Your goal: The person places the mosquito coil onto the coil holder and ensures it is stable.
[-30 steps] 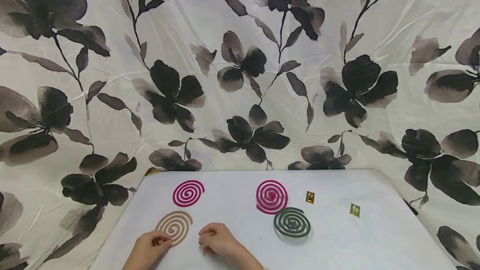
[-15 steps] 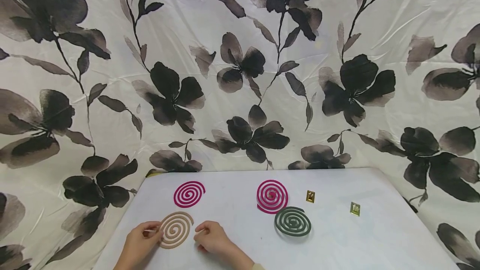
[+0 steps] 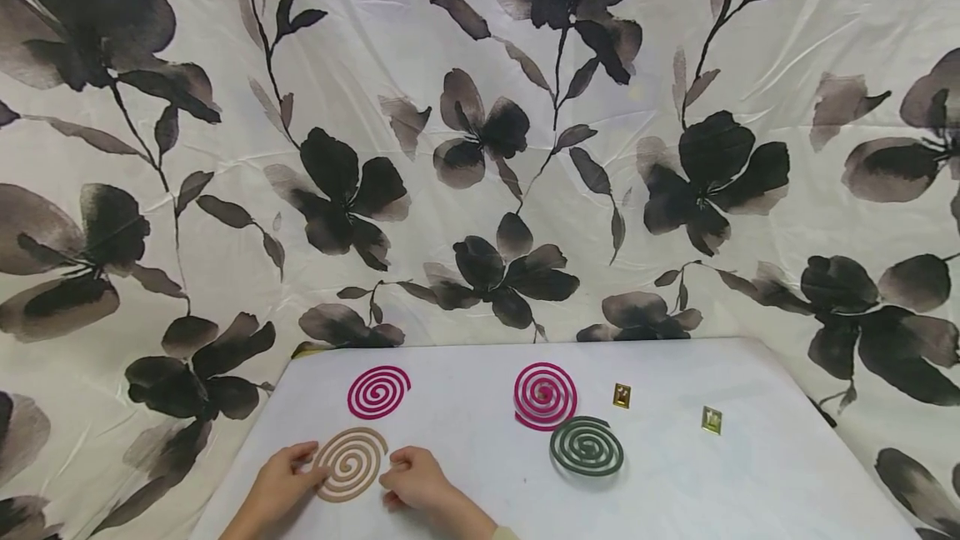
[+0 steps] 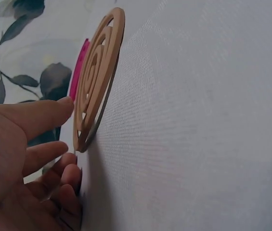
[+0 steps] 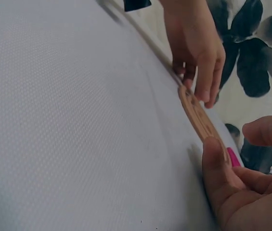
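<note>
A tan mosquito coil (image 3: pixel 349 463) is at the left front of the white table, its flat spiral visible in the head view. My left hand (image 3: pixel 281 473) pinches its left edge, thumb over the rim and fingers lower down. In the left wrist view the coil (image 4: pixel 102 72) appears edge-on, with a shadow beside it. My right hand (image 3: pixel 420 477) is close to the coil's right edge, its thumb and index finger apart. In the right wrist view that thumb (image 5: pixel 213 149) is beside the near edge; contact is uncertain. Behind the tan coil lies a magenta coil (image 3: pixel 378 392).
Right of centre, a second magenta coil (image 3: pixel 545 396) lies just behind a dark green coil (image 3: pixel 587 447). Farther right are an amber rectangular gem (image 3: pixel 622 395) and a pale green one (image 3: pixel 712 420). A flower-printed cloth (image 3: pixel 480 190) hangs behind the white table (image 3: pixel 712 490).
My left hand has shifted from the coil's lower left to its left side. My right hand has moved slightly left, closer to the coil. The other coils and gems stay put.
</note>
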Demonstrator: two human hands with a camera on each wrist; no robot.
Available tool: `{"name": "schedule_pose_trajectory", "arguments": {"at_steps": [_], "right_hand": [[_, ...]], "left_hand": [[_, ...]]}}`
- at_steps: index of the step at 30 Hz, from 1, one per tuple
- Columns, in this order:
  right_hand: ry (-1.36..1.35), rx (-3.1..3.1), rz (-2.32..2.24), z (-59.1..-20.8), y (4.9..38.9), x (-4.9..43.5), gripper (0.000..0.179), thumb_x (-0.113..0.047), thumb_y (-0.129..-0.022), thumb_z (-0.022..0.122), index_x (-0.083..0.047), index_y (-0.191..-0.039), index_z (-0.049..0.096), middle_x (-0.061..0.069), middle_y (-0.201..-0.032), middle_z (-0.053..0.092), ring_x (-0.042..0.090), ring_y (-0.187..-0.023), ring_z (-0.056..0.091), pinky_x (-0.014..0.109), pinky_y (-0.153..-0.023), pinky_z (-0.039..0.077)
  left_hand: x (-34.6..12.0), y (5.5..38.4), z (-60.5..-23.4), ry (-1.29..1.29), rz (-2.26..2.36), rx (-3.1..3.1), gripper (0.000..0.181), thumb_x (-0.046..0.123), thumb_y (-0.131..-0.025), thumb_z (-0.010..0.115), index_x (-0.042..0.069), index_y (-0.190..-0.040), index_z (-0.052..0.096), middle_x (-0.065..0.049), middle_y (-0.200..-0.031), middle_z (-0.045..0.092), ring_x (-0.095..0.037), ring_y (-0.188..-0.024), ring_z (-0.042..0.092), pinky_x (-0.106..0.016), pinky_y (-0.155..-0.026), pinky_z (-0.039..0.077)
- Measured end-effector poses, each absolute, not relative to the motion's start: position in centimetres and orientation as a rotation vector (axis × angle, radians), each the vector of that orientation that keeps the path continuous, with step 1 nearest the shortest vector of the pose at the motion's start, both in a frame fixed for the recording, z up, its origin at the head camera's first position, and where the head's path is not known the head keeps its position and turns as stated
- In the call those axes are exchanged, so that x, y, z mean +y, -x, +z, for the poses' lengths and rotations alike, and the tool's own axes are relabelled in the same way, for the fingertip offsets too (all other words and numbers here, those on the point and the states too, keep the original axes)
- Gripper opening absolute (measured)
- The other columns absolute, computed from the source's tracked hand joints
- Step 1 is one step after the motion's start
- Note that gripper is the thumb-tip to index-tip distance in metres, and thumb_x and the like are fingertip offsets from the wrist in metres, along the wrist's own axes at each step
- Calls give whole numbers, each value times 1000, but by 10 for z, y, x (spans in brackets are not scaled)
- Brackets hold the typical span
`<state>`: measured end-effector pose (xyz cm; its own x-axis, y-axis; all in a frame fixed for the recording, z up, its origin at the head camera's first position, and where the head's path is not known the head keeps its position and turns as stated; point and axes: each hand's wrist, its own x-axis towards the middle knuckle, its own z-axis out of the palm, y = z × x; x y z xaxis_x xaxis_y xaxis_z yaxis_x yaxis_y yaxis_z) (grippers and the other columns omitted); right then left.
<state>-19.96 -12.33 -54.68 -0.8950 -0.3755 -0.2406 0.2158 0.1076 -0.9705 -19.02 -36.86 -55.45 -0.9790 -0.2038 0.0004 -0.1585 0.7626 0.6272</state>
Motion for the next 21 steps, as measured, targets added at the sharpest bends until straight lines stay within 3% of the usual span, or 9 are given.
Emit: {"name": "schedule_pose_trajectory", "arguments": {"at_steps": [3, 8, 13, 18, 21], "right_hand": [[138, 1942, -1836, -546, 198, -127, 24, 1, -85, 68, 1, -107, 59, 5, -76, 66, 13, -58, 64, 27, -55, 55], [120, 1896, -1852, -545, 197, -130, 26, 1, -86, 66, 5, -111, 59, 5, -80, 67, 16, -64, 66, 28, -59, 56], [141, 1844, -1901, -547, 199, -125, 30, -1, -88, 63, 10, -116, 57, 8, -88, 65, 20, -72, 68, 31, -64, 58], [122, 1784, -1917, -551, 199, -123, 28, -3, -89, 62, 9, -114, 59, 9, -91, 65, 21, -77, 68, 33, -68, 58], [99, 1752, -1944, -552, 200, -125, 26, -2, -89, 62, 7, -113, 60, 8, -93, 64, 20, -79, 67, 32, -70, 58]], "left_hand": [[-370, 192, -554, -297, -972, -2929, 62, 32, -80, 79, -13, -117, 60, -14, -97, 65, -25, -87, 57, -44, -77, 49], [-368, 191, -553, -305, -960, -2945, 58, 32, -83, 76, -13, -116, 61, -19, -99, 65, -35, -95, 59, -54, -85, 46], [-361, 191, -558, -294, -1000, -2917, 46, 26, -85, 73, -9, -114, 65, -13, -97, 67, -30, -93, 60, -54, -85, 46], [-358, 190, -560, -382, -1013, -2914, 47, 27, -85, 72, -8, -115, 64, -7, -92, 66, -27, -90, 59, -52, -83, 46], [-357, 189, -557, -403, -1049, -2860, 47, 27, -85, 73, -8, -115, 64, -7, -92, 67, -22, -86, 58, -44, -79, 47]]}}
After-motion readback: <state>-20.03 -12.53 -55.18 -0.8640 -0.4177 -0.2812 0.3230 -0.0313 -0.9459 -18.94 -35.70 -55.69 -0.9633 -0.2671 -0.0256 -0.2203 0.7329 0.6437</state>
